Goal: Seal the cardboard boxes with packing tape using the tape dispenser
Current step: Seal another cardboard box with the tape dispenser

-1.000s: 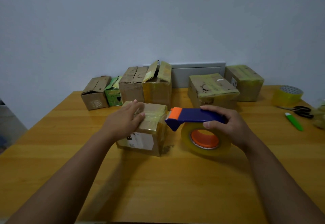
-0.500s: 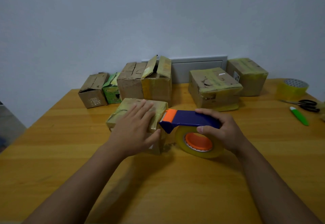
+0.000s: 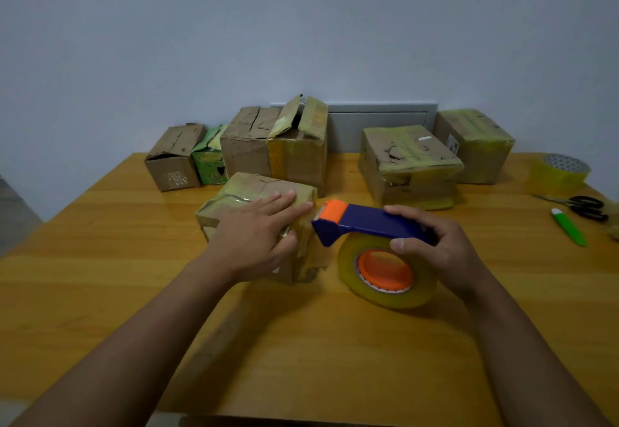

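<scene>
Nearest us, the right hand is clamped around the blue handle of the tape dispenser, roll of yellow tape hanging under it, orange nose just beside the right edge of the small box. The left hand lies on top of that box, fingers straight, thumb hooked down the near side, pinning it to the tabletop. Looks like the start of a fresh strip: next the nose needs to touch the cardboard, stick the tape end, then pull across while the left hand keeps the box from sliding. Compared with a second ago, the box has been turned, so a corner now points toward us, and the left hand has slid across to its right side. Further back, the open box with raised flaps waits unsealed; the taped box sits to its right.
</scene>
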